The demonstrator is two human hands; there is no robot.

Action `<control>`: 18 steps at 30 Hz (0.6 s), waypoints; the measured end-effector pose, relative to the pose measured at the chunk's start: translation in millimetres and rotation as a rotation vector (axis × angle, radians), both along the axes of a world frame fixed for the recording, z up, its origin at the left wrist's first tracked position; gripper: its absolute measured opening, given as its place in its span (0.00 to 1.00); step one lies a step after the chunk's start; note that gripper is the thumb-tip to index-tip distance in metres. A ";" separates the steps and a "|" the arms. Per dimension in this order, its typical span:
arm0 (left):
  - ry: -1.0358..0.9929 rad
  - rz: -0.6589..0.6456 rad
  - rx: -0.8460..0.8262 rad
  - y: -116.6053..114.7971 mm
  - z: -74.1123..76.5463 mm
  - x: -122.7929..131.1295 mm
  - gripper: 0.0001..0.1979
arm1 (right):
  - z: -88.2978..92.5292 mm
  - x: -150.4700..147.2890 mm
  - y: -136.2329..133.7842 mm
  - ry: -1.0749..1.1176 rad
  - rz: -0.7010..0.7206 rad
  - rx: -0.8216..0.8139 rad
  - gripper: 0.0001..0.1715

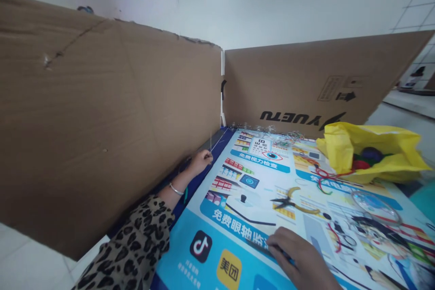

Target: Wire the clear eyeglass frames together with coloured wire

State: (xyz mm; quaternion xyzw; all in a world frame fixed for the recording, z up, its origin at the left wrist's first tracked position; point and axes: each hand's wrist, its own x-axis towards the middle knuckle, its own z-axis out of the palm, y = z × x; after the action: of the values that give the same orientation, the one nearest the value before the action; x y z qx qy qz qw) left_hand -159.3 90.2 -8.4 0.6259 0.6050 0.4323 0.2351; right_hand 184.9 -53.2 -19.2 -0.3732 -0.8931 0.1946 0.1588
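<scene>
My left hand (203, 162) is closed in a pinch at the poster's far left edge, beside the cardboard wall. A thin pale strand (211, 141) rises from its fingertips; whether it is wire or thread I cannot make out. My right hand (301, 256) is closed around a slim dark tool (258, 245) with a pointed greyish end, low over the poster (180, 240). The fingers hide most of that tool, so its kind is unclear. Beyond the right hand lie pliers (292, 201) with yellow handles, their dark jaws pointing left.
Cardboard panels (102, 113) stand along the left and back. A yellow bag (377, 152) holds red, green and dark purple balls of cord. Tangled wire (288, 139) lies along the back edge. A wire coil (375, 208) and small scissors (348, 239) lie at the right.
</scene>
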 end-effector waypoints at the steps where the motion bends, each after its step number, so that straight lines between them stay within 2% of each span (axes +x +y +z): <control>1: 0.032 0.006 -0.017 0.7 -3.7 1.5 0.02 | -0.1 0.1 0.7 0.006 0.000 0.000 0.14; 4: 0.107 0.016 -0.064 -1.4 -8.2 3.7 0.02 | 2.6 -0.3 -0.5 0.024 -0.010 0.003 0.14; 8: 0.136 -0.020 -0.100 -12.2 -3.3 5.8 0.03 | 10.8 -2.1 -11.4 0.096 -0.032 0.020 0.13; 12: 0.153 -0.056 -0.148 -5.9 -3.8 0.9 0.08 | 18.8 3.4 -7.2 0.171 -0.069 0.040 0.13; 15: 0.119 -0.066 -0.209 1.5 -5.6 -0.9 0.10 | 34.9 26.4 12.8 0.064 -0.200 0.110 0.12; 18: 0.177 -0.035 -0.240 1.4 -3.8 0.3 0.11 | 61.5 74.7 40.3 -0.079 -0.449 0.134 0.13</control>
State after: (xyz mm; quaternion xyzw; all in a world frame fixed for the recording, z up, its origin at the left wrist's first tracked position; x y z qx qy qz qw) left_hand -159.0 91.6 -12.3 0.6392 0.6599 0.2960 0.2616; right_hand 259.7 -12.9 42.3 -0.5586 -0.8040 0.0799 0.1875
